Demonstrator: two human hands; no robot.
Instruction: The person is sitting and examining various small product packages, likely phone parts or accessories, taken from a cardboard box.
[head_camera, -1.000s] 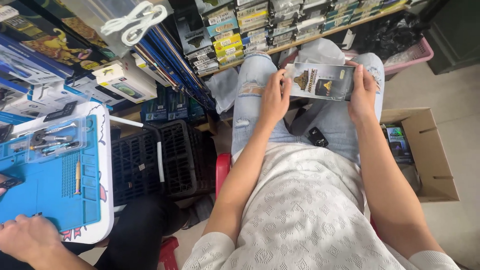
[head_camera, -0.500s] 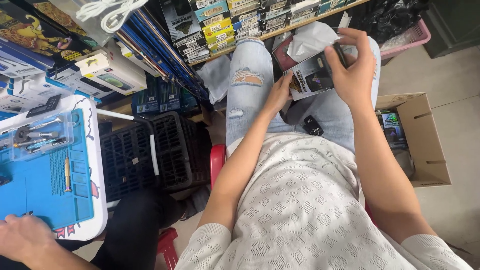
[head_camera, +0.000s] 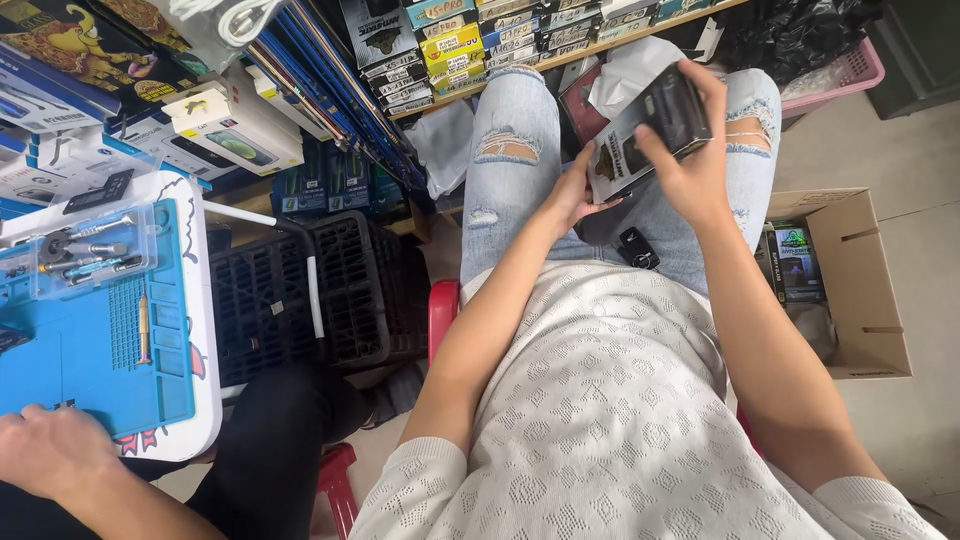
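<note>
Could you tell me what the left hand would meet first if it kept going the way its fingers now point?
The left hand points up toward the small dark packet held by the right hand. Its fingertips look already at the packet's lower edge, though depth is unclear.

Flat box in the hands: glossy printed card w/ shiny film. Jeans: faded denim, frayed rough at the rips. Top: white knit cloth, open textured pattern, matt. Crate: black plastic, matt grid. Mat on the desk: blue rubbery, matt, smooth. Tool tray: clear plastic, glossy; metal tools inside. Carton on floor: plain brown cardboard, matt. Basket: pink plastic. Stool: red plastic, slight sheen.
</note>
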